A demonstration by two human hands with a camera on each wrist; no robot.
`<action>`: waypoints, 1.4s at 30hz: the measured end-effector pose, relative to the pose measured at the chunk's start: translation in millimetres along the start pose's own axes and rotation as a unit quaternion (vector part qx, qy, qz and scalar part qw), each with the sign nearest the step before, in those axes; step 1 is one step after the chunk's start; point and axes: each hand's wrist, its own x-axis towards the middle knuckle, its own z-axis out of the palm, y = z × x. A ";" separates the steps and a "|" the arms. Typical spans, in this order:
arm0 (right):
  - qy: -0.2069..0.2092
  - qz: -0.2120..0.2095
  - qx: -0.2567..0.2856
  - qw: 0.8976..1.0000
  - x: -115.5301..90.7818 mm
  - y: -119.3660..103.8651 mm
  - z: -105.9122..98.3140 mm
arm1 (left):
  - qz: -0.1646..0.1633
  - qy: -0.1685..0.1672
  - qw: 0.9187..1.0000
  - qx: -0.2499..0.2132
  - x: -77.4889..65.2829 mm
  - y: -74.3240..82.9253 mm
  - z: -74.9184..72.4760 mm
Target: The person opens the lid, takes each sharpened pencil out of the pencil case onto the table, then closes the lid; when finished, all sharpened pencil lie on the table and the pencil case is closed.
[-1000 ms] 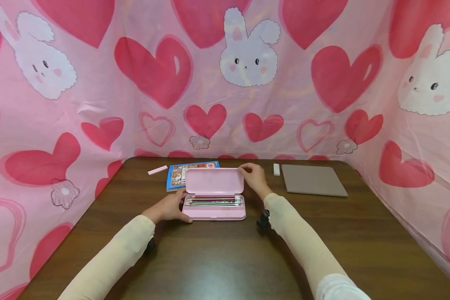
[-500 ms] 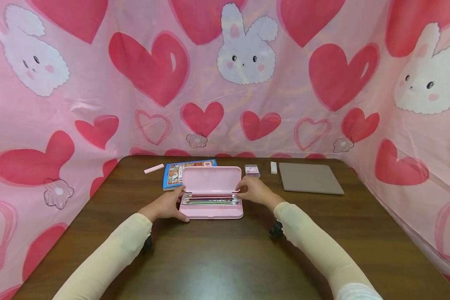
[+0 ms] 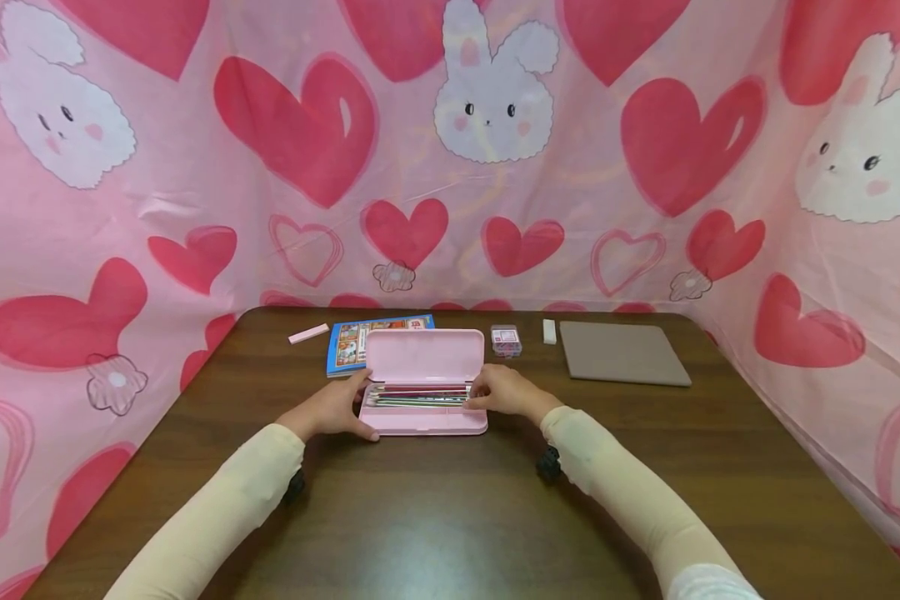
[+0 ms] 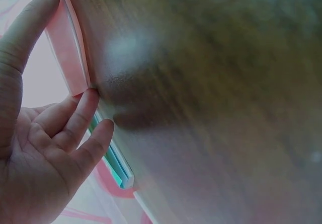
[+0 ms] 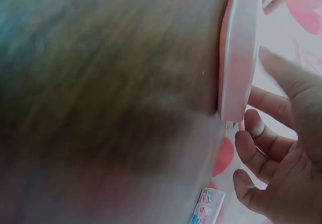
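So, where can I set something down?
The widest bare patch of table is in front of the pink case, between the sleeves; another, before the grey slab, right of the right sleeve. Behind the case it is crowded: book, small box.

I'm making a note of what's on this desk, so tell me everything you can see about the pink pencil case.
The pink pencil case is shallow and oblong with rounded corners, smooth and hard like plastic. It lies flat on the brown table, open, its lid raised at the back. Several pencils lie lengthwise inside, behind a narrow front compartment. The left hand holds its left end; the right hand reaches in at the right, its exact contact unclear.
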 end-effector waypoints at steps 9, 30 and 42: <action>-0.031 -0.010 0.066 0.997 5.9 2.6 -0.1 | -0.012 -0.008 1.000 -0.001 -0.3 3.5 -2.9; 0.048 -0.062 0.074 0.994 -8.7 16.8 -9.1 | -0.004 -0.004 1.000 0.011 -1.6 2.5 -2.4; 0.104 -0.049 0.142 0.983 -59.2 68.9 -38.1 | 0.012 -0.001 1.000 0.012 -0.6 2.3 -1.6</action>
